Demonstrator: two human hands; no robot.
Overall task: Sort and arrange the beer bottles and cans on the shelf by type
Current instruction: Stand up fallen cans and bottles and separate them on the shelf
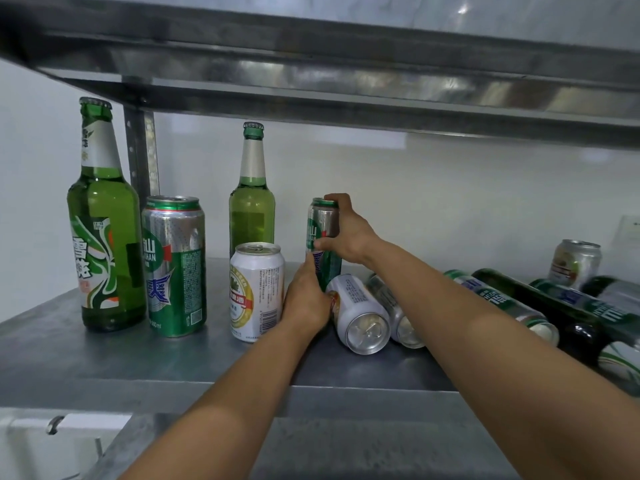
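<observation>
My right hand (346, 233) grips a tall green and silver can (320, 225) that stands upright at the back of the metal shelf (86, 355). My left hand (306, 299) is lower down, its fingers on the base of that can and against a white can lying on its side (360, 313). On the left stand a green bottle (104, 230), a tall green can (175, 268), a second green bottle (252, 202) and a short white can (256, 292).
A second silver can (398, 313) lies beside the white one. On the right lie a green can (502, 303) and dark bottles (568, 320), with an upright short can (575, 263) behind. The upper shelf (311, 81) hangs low overhead.
</observation>
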